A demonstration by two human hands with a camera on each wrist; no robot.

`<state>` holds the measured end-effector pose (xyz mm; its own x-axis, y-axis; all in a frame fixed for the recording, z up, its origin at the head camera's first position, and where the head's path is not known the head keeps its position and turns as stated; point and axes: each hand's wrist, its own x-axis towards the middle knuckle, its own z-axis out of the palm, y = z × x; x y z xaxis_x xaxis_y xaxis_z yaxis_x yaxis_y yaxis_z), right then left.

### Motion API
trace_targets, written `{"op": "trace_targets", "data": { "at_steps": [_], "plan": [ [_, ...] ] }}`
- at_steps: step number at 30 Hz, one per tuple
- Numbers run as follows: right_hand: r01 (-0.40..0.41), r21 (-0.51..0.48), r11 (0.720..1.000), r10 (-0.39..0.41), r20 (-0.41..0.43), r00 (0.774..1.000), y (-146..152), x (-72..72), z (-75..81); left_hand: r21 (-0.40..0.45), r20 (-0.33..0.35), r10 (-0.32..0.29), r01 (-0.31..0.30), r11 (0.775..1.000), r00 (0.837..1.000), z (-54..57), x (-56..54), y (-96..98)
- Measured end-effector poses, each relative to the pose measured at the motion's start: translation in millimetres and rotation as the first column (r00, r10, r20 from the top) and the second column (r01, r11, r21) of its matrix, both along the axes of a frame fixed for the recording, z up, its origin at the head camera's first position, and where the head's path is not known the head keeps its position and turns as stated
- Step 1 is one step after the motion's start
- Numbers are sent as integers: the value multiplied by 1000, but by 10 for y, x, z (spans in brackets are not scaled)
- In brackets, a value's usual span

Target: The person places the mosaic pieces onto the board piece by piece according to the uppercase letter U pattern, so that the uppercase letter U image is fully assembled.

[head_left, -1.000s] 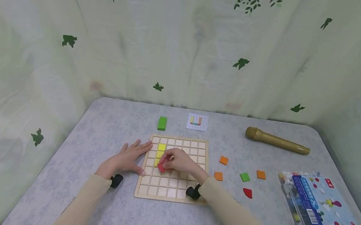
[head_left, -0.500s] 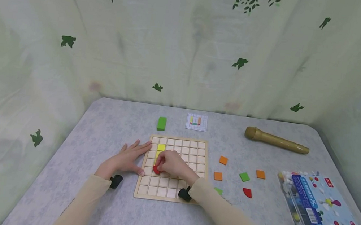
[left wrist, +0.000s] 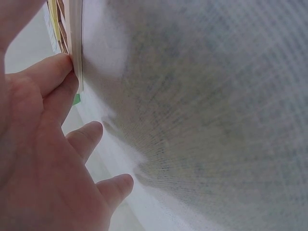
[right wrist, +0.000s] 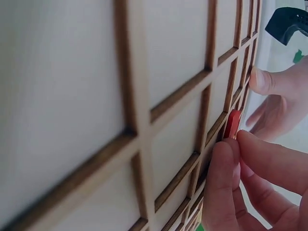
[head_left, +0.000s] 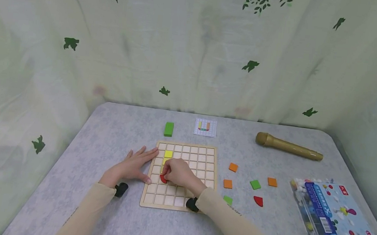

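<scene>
A wooden grid board [head_left: 180,203] lies on the table in front of me. My left hand [head_left: 132,166] rests with spread fingers along the board's left edge, thumb and fingertips touching the frame. With thumb and fingers my right hand [head_left: 180,172] pinches a red quarter-circle tile [head_left: 163,179] at a cell in the second column. In the right wrist view the red tile [right wrist: 233,123] stands partly above the grid bars, between fingertips and board. Directly above it, yellow square tiles [head_left: 168,154] fill cells of the same column, the lower ones partly hidden by the right hand.
Right of the board lie several orange squares [head_left: 233,167], two green squares [head_left: 255,184] and a red quarter-circle [head_left: 258,201]. Behind it are a green block [head_left: 168,129] and a pattern card [head_left: 205,128]. A brown microphone-shaped object [head_left: 289,146] and a boxed kit [head_left: 342,223] stand farther right.
My right hand has moved slightly left and down with the red tile, bringing it below the yellow tiles. A green square by the right sleeve has come into view. The left hand has stayed put.
</scene>
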<state>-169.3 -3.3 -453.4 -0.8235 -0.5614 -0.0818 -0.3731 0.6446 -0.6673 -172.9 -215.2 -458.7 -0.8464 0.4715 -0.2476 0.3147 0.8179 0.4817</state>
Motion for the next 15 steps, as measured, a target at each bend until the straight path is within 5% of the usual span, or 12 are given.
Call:
{"op": "trace_targets", "data": {
  "at_steps": [7,15],
  "plan": [
    [17,-99,995,-9,86,996,108,-5,17,-2,3,3,-3,1000,1000,-2,-2,-2],
    [28,-311,950,50,240,969,504,-134,48,-22,1,11,-11,1000,1000,-13,-6,1]
  ]
}}
